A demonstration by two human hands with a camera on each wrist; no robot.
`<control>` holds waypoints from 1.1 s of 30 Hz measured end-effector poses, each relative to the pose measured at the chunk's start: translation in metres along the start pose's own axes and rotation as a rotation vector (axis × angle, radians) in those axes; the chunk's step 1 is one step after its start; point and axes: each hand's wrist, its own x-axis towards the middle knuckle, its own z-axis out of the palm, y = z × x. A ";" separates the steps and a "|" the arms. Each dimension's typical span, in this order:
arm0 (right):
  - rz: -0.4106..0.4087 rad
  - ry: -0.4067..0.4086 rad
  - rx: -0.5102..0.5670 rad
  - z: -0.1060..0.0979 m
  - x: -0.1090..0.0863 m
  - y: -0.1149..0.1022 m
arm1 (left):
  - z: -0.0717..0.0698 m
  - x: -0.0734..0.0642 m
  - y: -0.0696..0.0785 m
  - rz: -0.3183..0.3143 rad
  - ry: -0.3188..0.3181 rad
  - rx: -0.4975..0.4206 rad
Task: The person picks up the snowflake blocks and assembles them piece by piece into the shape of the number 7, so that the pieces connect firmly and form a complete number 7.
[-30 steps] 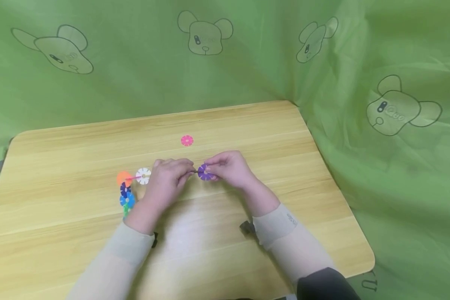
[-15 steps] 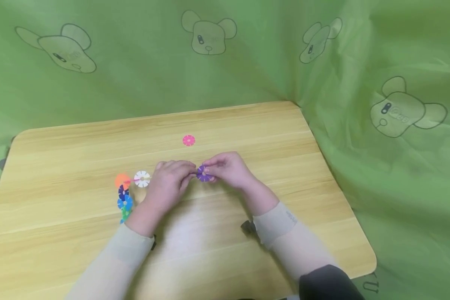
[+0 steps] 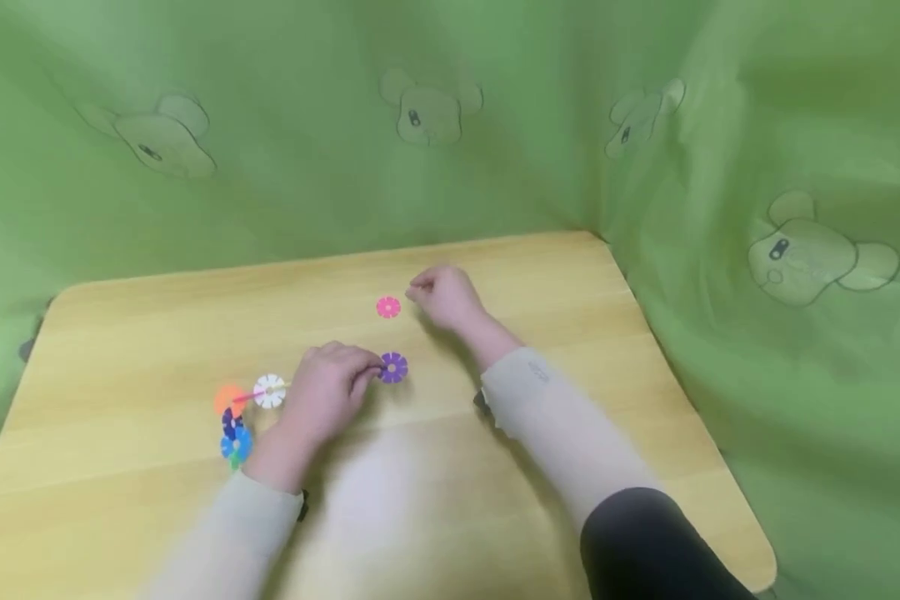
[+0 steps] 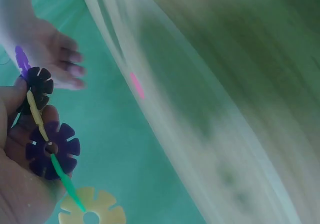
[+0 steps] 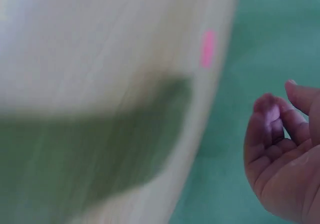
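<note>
My left hand (image 3: pixel 326 396) pinches a chain of notched plastic snowflake discs slotted into one another. At its right end a purple disc (image 3: pixel 393 367) sticks out past the fingertips. The left wrist view shows a black disc (image 4: pixel 42 81) at the thumb, then a yellow disc (image 4: pixel 36 115) edge-on, a dark purple disc (image 4: pixel 67 145), a green disc (image 4: pixel 66 181) and a pale yellow disc (image 4: pixel 107 211). Farther along hang a white disc (image 3: pixel 270 391), an orange disc (image 3: pixel 229 401) and blue ones. My right hand (image 3: pixel 450 300), fingers loosely bent and holding nothing, is just right of a loose pink disc (image 3: pixel 388 307).
The pink disc lies flat on a wood-grain table (image 3: pixel 540 333), toward its far edge. A green curtain (image 3: pixel 285 183) with printed bear heads hangs behind and to the right of the table. The left forearm covers part of the chain.
The right hand has let go of the purple disc and moved away, up to the pink disc. The left hand still holds the chain. The head view has tilted up slightly.
</note>
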 end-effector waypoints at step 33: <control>0.100 -0.060 -0.390 0.066 0.042 0.000 | 0.001 -0.009 -0.006 -0.065 0.023 0.033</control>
